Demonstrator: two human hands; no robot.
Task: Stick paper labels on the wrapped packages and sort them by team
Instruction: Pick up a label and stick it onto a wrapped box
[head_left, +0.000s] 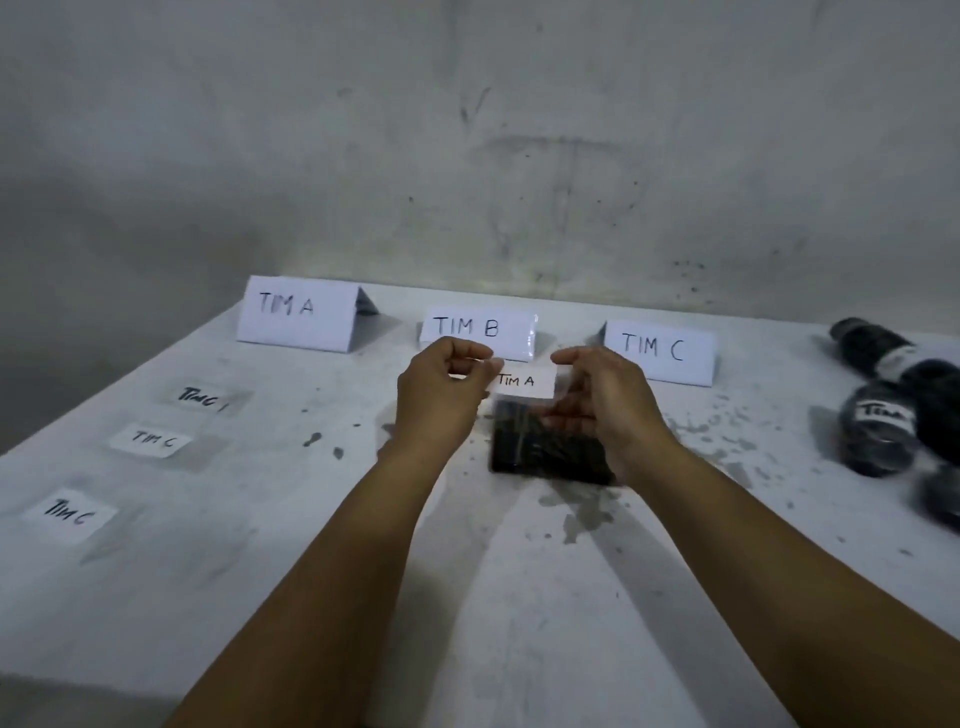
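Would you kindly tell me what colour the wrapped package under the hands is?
Black package, glossy under clear wrap; seen in the head view.

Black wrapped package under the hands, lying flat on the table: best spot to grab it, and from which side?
Probably across its two long edges, coming from above. The black package lies flat on the table as a low rectangular block, long side running left to right. Its near-left half is bare; the right hand covers the far-right part, and the TIM A label is held over its far edge.

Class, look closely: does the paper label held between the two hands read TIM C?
No. The label, pinched by the left hand and right hand above the black package, reads TIM A.
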